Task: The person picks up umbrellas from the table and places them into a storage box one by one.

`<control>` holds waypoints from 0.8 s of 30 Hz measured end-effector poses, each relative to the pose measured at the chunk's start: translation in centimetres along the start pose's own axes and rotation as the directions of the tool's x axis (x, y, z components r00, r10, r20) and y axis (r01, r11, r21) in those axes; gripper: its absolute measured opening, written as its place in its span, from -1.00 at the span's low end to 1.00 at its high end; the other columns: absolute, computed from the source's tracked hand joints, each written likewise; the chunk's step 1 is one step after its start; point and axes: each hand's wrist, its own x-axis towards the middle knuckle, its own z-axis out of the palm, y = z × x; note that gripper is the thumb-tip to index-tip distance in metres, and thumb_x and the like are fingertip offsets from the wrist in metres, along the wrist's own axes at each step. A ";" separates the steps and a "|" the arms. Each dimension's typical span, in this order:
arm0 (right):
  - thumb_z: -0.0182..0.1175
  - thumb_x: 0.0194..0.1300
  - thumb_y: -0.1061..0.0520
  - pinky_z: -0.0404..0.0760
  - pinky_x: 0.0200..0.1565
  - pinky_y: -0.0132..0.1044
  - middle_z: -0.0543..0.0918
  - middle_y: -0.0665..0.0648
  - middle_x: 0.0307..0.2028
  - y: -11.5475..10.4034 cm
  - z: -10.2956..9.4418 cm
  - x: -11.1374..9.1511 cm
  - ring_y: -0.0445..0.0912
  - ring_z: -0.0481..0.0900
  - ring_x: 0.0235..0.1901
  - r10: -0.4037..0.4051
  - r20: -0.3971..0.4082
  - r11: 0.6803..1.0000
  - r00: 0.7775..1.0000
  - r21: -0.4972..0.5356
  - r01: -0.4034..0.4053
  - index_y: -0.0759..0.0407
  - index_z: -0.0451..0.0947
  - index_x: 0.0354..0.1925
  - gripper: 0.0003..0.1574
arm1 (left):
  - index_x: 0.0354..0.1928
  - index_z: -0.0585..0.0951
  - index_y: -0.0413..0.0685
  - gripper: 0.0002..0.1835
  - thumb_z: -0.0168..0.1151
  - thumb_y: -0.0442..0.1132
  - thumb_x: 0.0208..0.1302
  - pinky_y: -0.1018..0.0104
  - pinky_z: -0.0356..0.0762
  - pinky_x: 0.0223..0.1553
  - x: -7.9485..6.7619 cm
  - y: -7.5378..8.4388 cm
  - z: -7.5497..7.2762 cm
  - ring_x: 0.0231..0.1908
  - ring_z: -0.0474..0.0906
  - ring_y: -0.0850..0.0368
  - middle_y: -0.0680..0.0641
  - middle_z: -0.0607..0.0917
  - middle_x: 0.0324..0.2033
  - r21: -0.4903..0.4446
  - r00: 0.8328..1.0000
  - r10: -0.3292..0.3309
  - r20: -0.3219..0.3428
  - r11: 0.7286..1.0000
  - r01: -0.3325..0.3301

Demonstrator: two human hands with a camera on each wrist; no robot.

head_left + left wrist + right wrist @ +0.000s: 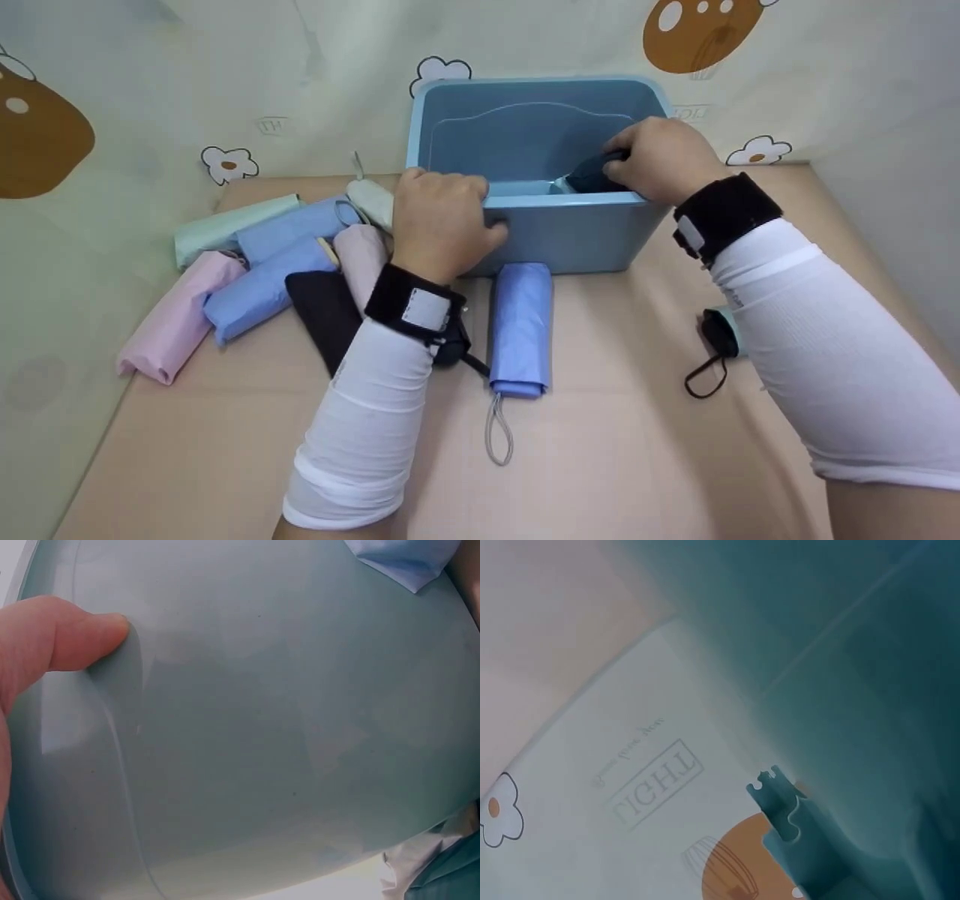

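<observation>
A blue plastic bin [570,232] stands at the back of the table. My left hand [442,221] grips its front rim, fingers hooked over the edge; in the left wrist view the thumb [90,641] lies against the bin's outer wall [225,742]. Over the right end of the rim reaches my right hand [664,157], holding a dark navy folded umbrella [594,174] inside the bin. The umbrella's lower part is hidden behind the front wall. In front of the bin lies a blue folded umbrella [521,330] with a grey wrist loop.
Left of the bin several folded umbrellas lie piled, among them a pink one [180,315], a mint one [232,225] and a black one [322,315]. A mint umbrella with a black handle [720,334] lies partly under the right forearm. Patterned wall covering [315,90] rises behind the table.
</observation>
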 end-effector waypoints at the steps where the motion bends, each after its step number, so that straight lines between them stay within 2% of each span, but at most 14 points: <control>1: 0.13 0.49 0.06 0.54 0.25 0.20 0.71 0.31 0.21 0.0 0.0 0.0 0.24 0.63 0.19 0.001 -0.002 1.000 1.000 0.001 -0.001 0.21 0.65 0.28 -0.50 | -0.60 0.42 0.03 -0.55 0.40 0.14 0.09 -0.03 0.48 -0.15 0.0 0.0 0.0 -0.49 0.61 -0.09 -0.02 0.58 -0.65 0.000 1.000 0.000 0.000 1.000 0.000; 5: 0.14 0.49 0.03 0.54 0.23 0.20 0.72 0.32 0.19 0.0 0.1 0.0 0.23 0.63 0.15 0.006 -0.004 1.000 1.000 0.005 -0.006 0.21 0.66 0.27 -0.49 | -0.60 0.42 0.03 -0.54 0.40 0.15 0.10 -0.03 0.48 -0.15 0.0 0.0 0.0 -0.50 0.60 -0.08 -0.01 0.56 -0.65 -0.001 1.000 -0.002 0.005 1.000 0.002; 11: 0.13 0.51 0.00 0.53 0.29 0.23 0.69 0.31 0.25 0.1 0.1 -0.1 0.26 0.59 0.27 0.034 0.002 0.999 0.999 0.037 -0.034 0.20 0.63 0.30 -0.47 | -0.60 0.41 0.04 -0.53 0.38 0.17 0.13 -0.02 0.47 -0.15 0.0 0.1 -0.1 -0.50 0.57 -0.06 0.01 0.53 -0.65 0.005 1.000 -0.006 0.023 1.000 0.006; 18: 0.08 0.55 -0.03 0.53 0.31 0.24 0.66 0.31 0.28 0.0 0.1 -0.2 0.26 0.55 0.31 0.065 0.004 0.996 0.998 0.054 -0.066 0.21 0.59 0.34 -0.44 | -0.60 0.43 0.02 -0.54 0.37 0.17 0.13 -0.02 0.48 -0.16 0.0 0.1 -0.1 -0.51 0.58 -0.07 -0.01 0.56 -0.64 0.007 1.000 0.001 0.004 1.000 -0.001; 24: 0.04 0.56 -0.04 0.54 0.28 0.22 0.71 0.31 0.21 0.0 0.2 -0.4 0.23 0.61 0.22 0.040 -0.029 0.998 0.999 0.050 -0.038 0.23 0.63 0.29 -0.45 | -0.61 0.44 0.02 -0.55 0.40 0.15 0.09 -0.04 0.49 -0.16 -0.1 0.1 -0.1 -0.51 0.60 -0.09 -0.01 0.58 -0.65 -0.005 1.000 -0.001 -0.007 1.000 0.001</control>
